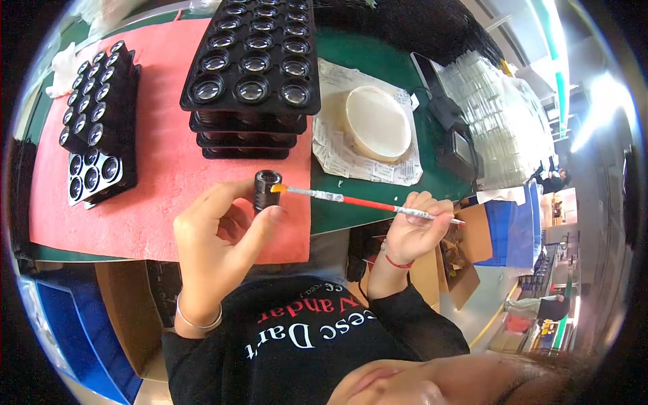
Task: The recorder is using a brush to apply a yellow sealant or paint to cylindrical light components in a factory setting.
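Observation:
My left hand [219, 236] holds a short black lens barrel [265, 197] upright between thumb and fingers, above the near edge of a pink foam mat [162, 148]. In my right hand [422, 233] is a thin paintbrush [368, 204] with a red and pale handle, gripped near its far end. Its yellowish bristles meet the upper side of the barrel; whether they press on it I cannot tell. Beyond my hands rises a stack of black trays [250, 108] filled with similar lens barrels.
More lens barrels stand on a smaller tray stack [131, 128] at the left. A white bowl [379, 123] sits on newspaper [331, 152] to the right. Past it are a small black device [462, 148] and stacked clear plastic trays [489, 121]. Cardboard boxes [472, 233] stand below the green table [324, 209].

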`<state>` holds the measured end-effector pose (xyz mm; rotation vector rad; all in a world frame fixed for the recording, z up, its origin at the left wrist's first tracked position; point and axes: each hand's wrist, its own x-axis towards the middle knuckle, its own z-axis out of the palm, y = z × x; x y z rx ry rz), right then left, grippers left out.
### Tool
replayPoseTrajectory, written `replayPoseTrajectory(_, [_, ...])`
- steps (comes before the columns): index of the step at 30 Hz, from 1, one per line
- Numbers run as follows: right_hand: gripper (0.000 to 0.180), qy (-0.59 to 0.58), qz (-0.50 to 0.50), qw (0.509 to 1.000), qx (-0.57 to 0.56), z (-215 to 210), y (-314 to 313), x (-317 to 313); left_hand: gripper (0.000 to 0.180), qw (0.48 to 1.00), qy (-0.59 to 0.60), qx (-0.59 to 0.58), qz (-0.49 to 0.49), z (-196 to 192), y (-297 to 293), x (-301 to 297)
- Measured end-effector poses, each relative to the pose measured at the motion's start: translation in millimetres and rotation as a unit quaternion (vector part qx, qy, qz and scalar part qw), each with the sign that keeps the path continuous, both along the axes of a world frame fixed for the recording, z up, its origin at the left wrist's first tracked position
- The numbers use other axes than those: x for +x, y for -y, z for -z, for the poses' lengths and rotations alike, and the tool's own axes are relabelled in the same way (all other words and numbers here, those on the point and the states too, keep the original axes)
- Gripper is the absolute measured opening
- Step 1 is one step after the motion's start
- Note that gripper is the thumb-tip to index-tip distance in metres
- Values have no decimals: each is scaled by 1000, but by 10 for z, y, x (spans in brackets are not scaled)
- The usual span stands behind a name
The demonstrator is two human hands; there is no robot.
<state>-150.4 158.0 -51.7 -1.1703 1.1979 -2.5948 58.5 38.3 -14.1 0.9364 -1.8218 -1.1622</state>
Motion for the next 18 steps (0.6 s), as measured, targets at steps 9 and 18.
replayPoseTrajectory(9, [27, -23, 15, 1000, 0, 32, -9, -8, 21, 995, -54, 73, 39, -25, 14, 47])
replayPoseTrajectory(18, [29, -17, 26, 999, -22, 59, 3, -37, 22, 986, -92, 124, 63, -6, 26, 79])
